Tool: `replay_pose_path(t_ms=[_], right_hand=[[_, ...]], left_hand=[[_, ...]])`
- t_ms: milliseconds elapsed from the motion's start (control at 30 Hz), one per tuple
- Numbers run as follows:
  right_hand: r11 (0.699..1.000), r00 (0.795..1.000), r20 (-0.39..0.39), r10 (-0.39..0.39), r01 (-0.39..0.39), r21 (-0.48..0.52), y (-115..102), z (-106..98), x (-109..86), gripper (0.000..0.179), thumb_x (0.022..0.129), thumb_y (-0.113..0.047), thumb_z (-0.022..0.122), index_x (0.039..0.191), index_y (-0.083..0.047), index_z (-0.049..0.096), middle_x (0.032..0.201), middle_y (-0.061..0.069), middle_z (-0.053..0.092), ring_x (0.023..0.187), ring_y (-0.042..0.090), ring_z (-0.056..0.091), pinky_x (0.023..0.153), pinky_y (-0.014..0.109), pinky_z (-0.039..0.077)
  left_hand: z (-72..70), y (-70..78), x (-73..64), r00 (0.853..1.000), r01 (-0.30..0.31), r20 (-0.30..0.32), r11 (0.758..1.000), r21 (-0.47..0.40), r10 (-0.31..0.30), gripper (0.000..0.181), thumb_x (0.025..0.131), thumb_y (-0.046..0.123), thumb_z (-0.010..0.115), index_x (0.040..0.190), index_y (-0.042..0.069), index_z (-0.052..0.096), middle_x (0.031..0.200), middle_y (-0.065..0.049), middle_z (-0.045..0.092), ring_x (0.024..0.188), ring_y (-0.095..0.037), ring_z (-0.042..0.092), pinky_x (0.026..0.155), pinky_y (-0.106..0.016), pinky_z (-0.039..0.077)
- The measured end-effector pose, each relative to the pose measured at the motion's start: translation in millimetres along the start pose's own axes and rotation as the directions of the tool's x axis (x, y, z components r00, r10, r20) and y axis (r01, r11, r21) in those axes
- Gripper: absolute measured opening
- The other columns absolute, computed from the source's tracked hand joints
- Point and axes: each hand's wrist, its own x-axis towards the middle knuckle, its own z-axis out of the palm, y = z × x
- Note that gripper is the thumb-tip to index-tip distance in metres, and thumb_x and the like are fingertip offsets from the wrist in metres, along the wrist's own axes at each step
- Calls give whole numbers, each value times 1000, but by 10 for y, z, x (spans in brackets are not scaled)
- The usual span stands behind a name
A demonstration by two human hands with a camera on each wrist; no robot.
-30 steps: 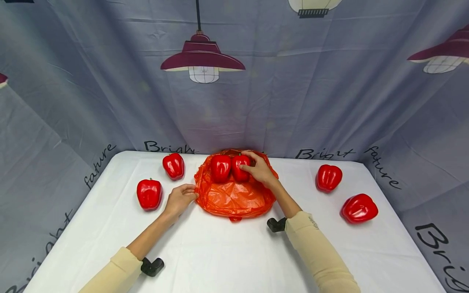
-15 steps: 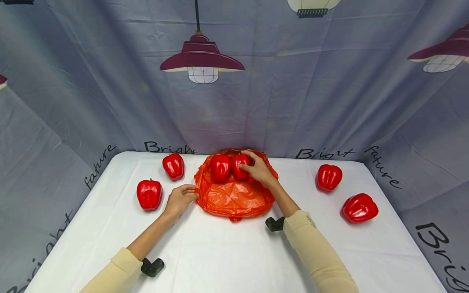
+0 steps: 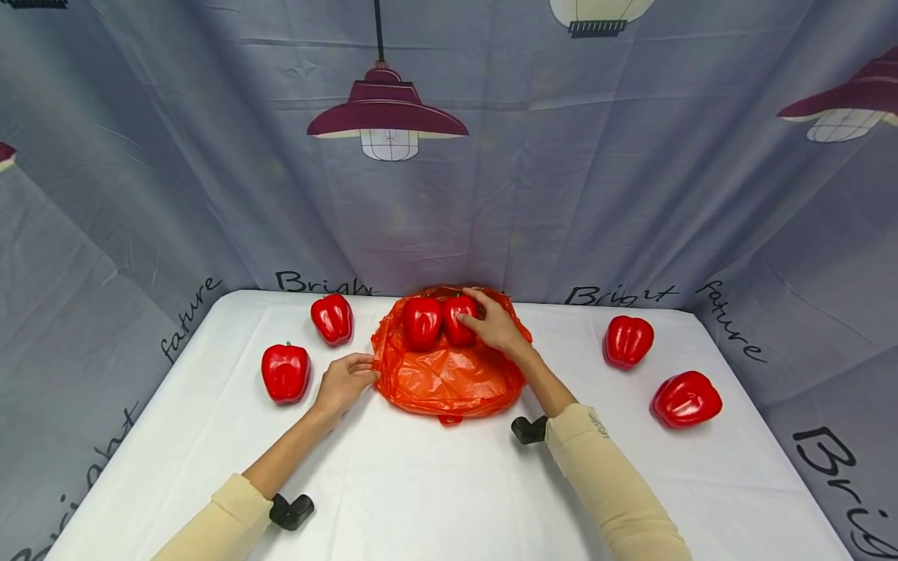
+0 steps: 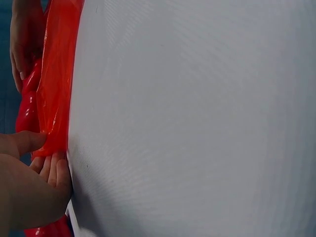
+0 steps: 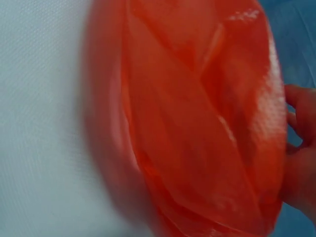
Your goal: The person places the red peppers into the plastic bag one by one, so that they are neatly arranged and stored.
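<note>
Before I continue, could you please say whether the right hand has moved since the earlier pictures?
No: in the head view, the right hand shows no visible shift against the white table.

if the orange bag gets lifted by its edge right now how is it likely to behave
The orange bag will probably flop and crease, since its film looks thin and wrinkled. It may sag under the two red peppers sitting in it. Those could slide or roll, as their surfaces look glossy and rounded.
</note>
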Motion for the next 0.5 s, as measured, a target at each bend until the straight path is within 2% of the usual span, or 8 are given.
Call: replay_pose_path(t_ms=[167, 300, 400, 500], right_hand=[[993, 998, -11, -60, 59, -104, -49, -68, -21, 54, 97, -12, 65, 147, -6, 47, 146, 17, 48, 129, 33, 49, 105, 45, 43], [993, 995, 3, -99, 99, -61, -105, -138, -64, 49, 97, -6, 63, 144, -2, 49, 143, 19, 51, 128, 33, 51, 104, 46, 43], [995, 995, 7, -98, 98, -17, -160, -219, -125, 47, 98, -5, 61, 143, -2, 50, 141, 19, 52, 127, 33, 53, 102, 46, 46], [994, 995, -4, -99, 98, -43, -213, -328, -209, 44, 99, -8, 60, 143, -4, 52, 141, 18, 52, 127, 33, 52, 104, 47, 44]], left_hand=[[0, 3, 7, 1000, 0, -4, 1000, 1, 0, 31, 90, 3, 68, 121, -4, 66, 111, -17, 69, 102, -25, 64, 83, -25, 54], [2, -1, 14, 1000, -3, -2, 1000, -8, 3, 32, 90, 3, 68, 121, -4, 66, 111, -17, 69, 102, -25, 63, 84, -26, 53], [3, -3, 13, 1000, -7, 1, 1000, -11, 7, 32, 90, 3, 68, 121, -5, 66, 111, -17, 69, 103, -25, 63, 84, -26, 53], [0, -1, 1, 1000, -5, 0, 1000, -10, 5, 31, 90, 4, 69, 120, -4, 66, 110, -16, 69, 103, -25, 63, 84, -25, 53]])
